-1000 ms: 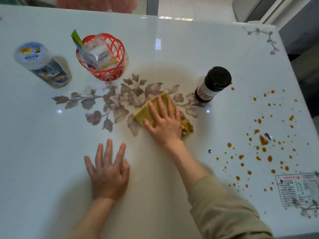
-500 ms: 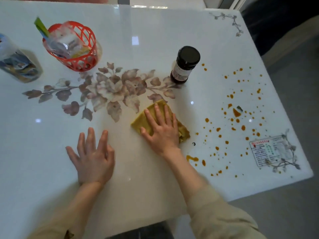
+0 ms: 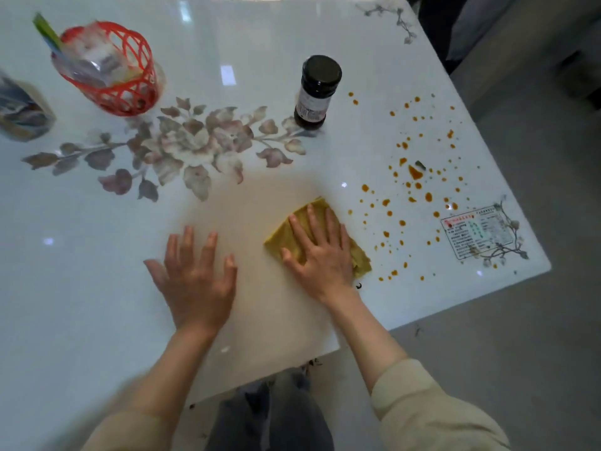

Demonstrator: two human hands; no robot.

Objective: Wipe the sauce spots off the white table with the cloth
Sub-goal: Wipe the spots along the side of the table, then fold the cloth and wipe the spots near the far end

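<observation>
Head view: my right grip (image 3: 322, 255) lies flat with fingers straight, pressing the yellow cloth (image 3: 286, 234) onto the glossy white surface (image 3: 260, 43), just left of the orange sauce spots (image 3: 414, 172) scattered toward its right edge. My left grip (image 3: 195, 281) rests spread flat beside it. A dark bottle (image 3: 315, 92) and a red basket (image 3: 110, 73) stand farther back. Grey floor (image 3: 520, 320) lies to the right.

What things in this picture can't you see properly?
In the head view:
Container at the left edge: cut off by the frame, blurred.
Sticker by the right corner: print too small to read.
Dark bottle: label too blurred to read.
Table under the cloth and right hand: covered, so any spots there are hidden.
</observation>
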